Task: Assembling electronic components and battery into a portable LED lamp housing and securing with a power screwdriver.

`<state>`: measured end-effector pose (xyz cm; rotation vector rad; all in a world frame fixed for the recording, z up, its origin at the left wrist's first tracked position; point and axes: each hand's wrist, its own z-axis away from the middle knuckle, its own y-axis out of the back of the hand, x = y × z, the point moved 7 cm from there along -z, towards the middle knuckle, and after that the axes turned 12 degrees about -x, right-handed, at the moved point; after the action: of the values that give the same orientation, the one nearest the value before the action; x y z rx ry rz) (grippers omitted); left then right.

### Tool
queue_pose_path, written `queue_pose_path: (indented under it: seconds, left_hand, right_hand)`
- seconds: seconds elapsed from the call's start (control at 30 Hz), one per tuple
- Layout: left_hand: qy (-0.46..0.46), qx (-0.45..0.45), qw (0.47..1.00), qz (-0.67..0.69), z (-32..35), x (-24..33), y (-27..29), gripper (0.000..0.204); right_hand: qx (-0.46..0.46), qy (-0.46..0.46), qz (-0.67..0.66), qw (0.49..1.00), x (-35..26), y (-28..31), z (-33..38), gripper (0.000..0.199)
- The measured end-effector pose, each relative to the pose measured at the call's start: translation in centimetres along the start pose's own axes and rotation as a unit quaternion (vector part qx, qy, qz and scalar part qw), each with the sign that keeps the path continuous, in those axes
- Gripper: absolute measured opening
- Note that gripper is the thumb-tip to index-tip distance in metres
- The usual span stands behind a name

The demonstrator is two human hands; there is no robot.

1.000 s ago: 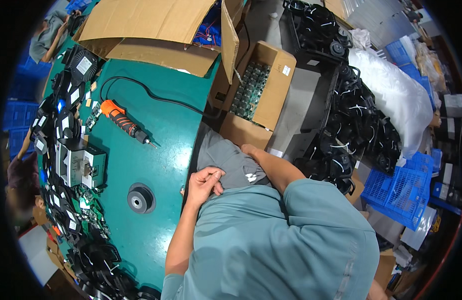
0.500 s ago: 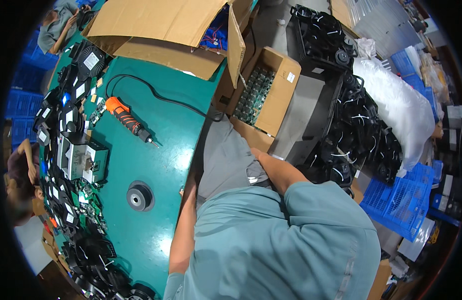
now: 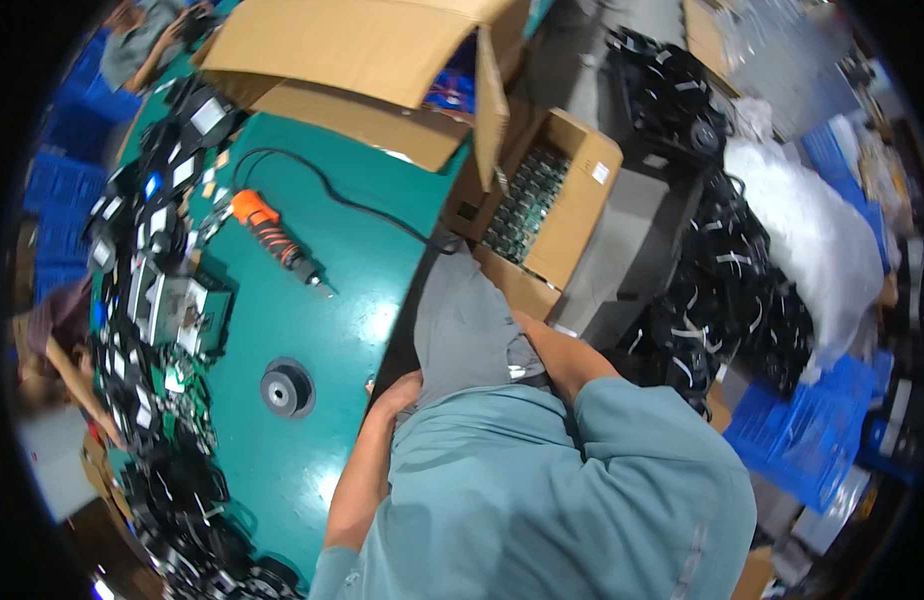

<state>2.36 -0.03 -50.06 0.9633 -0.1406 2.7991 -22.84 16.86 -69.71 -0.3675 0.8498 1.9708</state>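
Beside my left thigh, near the table edge, my left hand (image 3: pixel 399 391) rests against the grey trousers (image 3: pixel 457 315); its fingers are mostly tucked out of sight. On the other side of the leg is my right hand (image 3: pixel 527 325), close to the near end of an open cardboard box (image 3: pixel 574 220) holding several green circuit boards (image 3: pixel 527 207). Its fingers are hidden too. An orange and black electric screwdriver (image 3: pixel 272 237) lies on the green table (image 3: pixel 327 330) with its cable trailing to the edge. Nearer me on the table sits a round black wheel-like part (image 3: pixel 286 388).
Black fan-like parts (image 3: pixel 172 490) line the table's left side around a metal case (image 3: pixel 187 312). A large cardboard carton (image 3: pixel 342 50) stands at the far end. Black bins of parts (image 3: pixel 662 110), a white bag (image 3: pixel 802 240) and blue crates (image 3: pixel 802 430) are to the right. Co-workers (image 3: pixel 67 345) sit across.
My left hand has come up into sight beside my thigh. The whole scene has shifted slightly right. A co-worker's arm at the left now reaches down toward the parts.
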Motion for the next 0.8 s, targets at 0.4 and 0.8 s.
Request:
queue_pose_path:
  seconds: [0.4, 0.8]
  left_hand:
    - [-0.092, 0.213, 0.971, -0.064, -2.5, 1.9, -1.4, 0.028]
    - [-0.256, 0.406, 0.870, 0.116, 25.8, 9.9, -3.4, 0.035]
  right_hand:
    - [-0.017, 0.059, 0.035, 0.998, -2.0, 4.5, 1.9, 0.034]
    - [-0.046, 0.086, 0.085, 0.992, -14.9, 16.5, 8.8, 0.033]
